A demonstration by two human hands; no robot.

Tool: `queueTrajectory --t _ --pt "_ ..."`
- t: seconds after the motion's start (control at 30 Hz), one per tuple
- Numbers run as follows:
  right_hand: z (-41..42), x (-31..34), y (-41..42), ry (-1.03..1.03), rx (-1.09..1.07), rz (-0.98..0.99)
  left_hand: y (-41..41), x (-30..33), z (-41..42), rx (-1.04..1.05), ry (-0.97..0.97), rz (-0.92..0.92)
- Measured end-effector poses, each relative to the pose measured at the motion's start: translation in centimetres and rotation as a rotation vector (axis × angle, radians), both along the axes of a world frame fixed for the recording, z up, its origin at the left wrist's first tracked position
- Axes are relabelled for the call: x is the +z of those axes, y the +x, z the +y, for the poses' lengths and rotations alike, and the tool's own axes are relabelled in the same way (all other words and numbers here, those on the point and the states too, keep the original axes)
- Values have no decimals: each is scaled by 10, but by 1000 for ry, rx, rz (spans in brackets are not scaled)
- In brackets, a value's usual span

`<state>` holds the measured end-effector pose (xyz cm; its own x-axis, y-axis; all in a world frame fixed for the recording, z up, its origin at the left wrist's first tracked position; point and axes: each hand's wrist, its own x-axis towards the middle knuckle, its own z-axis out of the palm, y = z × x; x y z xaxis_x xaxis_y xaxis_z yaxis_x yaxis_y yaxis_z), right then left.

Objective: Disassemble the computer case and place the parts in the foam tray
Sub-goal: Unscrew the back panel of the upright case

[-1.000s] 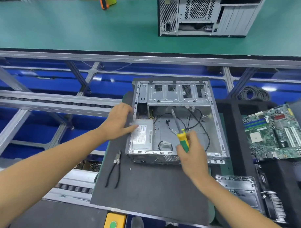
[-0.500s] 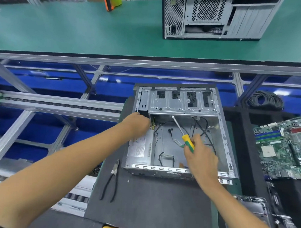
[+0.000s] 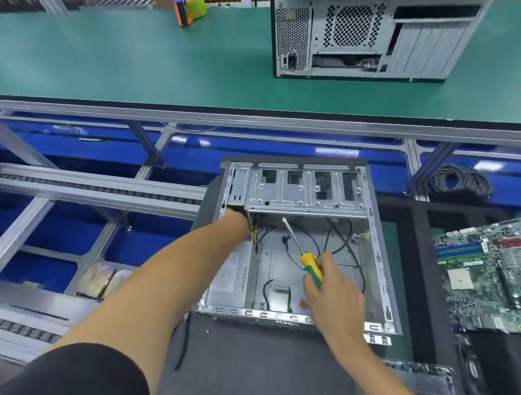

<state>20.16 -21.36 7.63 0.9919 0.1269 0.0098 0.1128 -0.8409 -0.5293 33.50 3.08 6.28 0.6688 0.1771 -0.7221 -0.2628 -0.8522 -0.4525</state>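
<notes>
A second tower (image 3: 374,36) stood upright on the green bench (image 3: 130,69), its back panel facing the camera. A tape dispenser (image 3: 189,7) sat at the bench's far edge. A coil of black cable (image 3: 458,181) lay right of the blue conveyor frame (image 3: 76,189).

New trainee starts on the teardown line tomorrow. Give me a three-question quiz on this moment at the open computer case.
1. True or false: the right hand holds a screwdriver.
2. Where is the circuit board? A) inside the open case B) to the right of it C) on the green bench
3. Fill in: the left hand reaches under the drive ____.

Key: 1 true; 2 B; 3 bay.
</notes>
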Motion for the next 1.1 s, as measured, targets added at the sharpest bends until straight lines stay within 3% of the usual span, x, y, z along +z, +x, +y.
queueTrajectory --t 0.17,0.4,0.8,0.97,1.1 --pt "0 -2 1 8 16 14 2 -14 -1 52 -25 88" --pt "-1 -3 -1 36 10 -16 4 -4 -1 462 -230 -4" --pt "1 -3 -2 43 -18 -36 6 -12 2 508 -254 112" --pt "1 0 -3 52 -53 -45 6 -16 2 608 -326 28" --pt "0 -1 -1 53 -88 -20 5 -15 -3 466 -292 -31"
